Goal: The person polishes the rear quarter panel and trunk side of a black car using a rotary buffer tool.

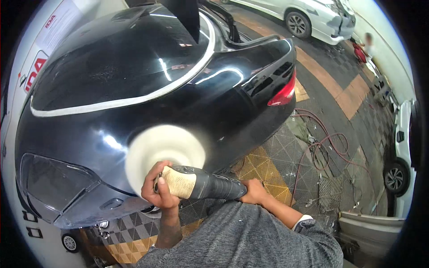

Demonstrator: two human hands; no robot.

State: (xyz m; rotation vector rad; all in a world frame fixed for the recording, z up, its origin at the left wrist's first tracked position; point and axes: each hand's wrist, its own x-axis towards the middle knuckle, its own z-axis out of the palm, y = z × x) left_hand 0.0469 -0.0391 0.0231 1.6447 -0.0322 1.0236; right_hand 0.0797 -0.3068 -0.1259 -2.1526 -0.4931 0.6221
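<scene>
A black polishing machine (214, 186) with a tape-wrapped front lies across the lower middle of the view. Its round white pad (165, 140) is smeared by motion and lies against the side panel of a black car (187, 111). My left hand (160, 186) is wrapped round the machine's head, close beside the pad. At the rear end of the machine, my right hand (254, 192) grips the handle. White masking tape (134, 102) borders the car's rear glass. The red tail light (283, 93) is at the right.
A red hose (328, 138) lies looped on the tiled floor (268, 165). Behind stand a white car (317, 22) and, at the right, another white vehicle (403, 143). A person (368, 46) is near the far wall. Signs (38, 69) hang at the left.
</scene>
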